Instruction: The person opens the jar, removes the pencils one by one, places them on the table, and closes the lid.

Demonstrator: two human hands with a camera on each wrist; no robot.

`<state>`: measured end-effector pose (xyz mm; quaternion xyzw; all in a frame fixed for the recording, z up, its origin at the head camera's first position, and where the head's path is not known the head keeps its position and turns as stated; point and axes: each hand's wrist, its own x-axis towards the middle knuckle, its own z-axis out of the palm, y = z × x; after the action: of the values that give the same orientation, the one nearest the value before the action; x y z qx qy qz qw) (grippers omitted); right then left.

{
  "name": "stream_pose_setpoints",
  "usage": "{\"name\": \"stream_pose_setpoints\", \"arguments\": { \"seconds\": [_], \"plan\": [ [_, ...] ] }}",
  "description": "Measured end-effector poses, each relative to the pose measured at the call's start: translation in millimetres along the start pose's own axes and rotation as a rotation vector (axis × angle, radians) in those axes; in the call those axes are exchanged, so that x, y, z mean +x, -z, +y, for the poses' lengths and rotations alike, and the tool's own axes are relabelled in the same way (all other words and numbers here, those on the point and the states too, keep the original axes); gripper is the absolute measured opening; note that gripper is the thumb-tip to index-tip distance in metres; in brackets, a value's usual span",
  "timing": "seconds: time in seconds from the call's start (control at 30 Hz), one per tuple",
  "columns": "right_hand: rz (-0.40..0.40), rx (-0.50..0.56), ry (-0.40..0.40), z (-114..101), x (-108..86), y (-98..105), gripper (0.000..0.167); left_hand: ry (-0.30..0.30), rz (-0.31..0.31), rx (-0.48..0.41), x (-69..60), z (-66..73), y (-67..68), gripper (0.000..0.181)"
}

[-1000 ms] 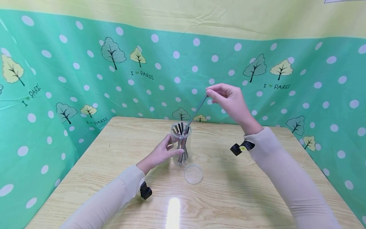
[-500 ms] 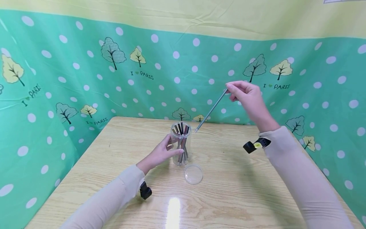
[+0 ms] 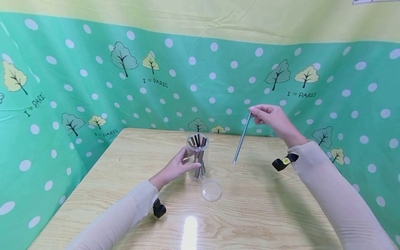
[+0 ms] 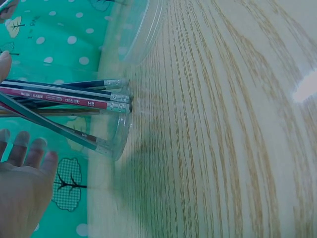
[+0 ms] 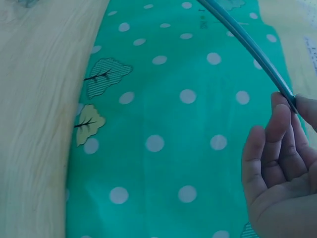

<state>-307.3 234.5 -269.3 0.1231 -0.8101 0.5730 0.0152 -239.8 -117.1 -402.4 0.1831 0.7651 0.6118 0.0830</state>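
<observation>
A clear plastic jar stands upright on the table with several pencils in it. My left hand grips the jar from its left side, thumb in front. In the left wrist view the pencils show metal eraser ends at the jar's bottom. Right of the jar, my right hand pinches a teal pencil by its upper end. That pencil hangs slanted above the table, its metal eraser end lowest. In the right wrist view the thumb and fingertips hold its pointed end.
A round clear lid lies on the wooden table just in front of the jar. A green dotted curtain hangs behind the table and along both sides.
The right hand has drawn the teal pencil out of the jar and carried it right. Over the last half second it came lower and the pencil swung steeper. The left hand stayed put.
</observation>
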Motion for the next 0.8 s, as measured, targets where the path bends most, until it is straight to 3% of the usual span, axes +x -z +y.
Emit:
{"name": "stream_pose_setpoints", "arguments": {
  "seconds": [0.2,0.4,0.8],
  "plan": [
    [-0.096,-0.038,-0.085,33,9.4,-4,0.04,-0.006,0.005,0.02,10.5,-25.0,3.2,0.078],
    [-0.193,-0.023,-0.164,70,13.9,-17,0.044,0.014,-0.001,0.015,11.8,-25.9,2.6,0.079],
    [-0.284,0.01,-0.258,127,18.4,-43,0.046,0.001,0.002,0.021,10.4,-25.4,3.2,0.082]
  ]
}}
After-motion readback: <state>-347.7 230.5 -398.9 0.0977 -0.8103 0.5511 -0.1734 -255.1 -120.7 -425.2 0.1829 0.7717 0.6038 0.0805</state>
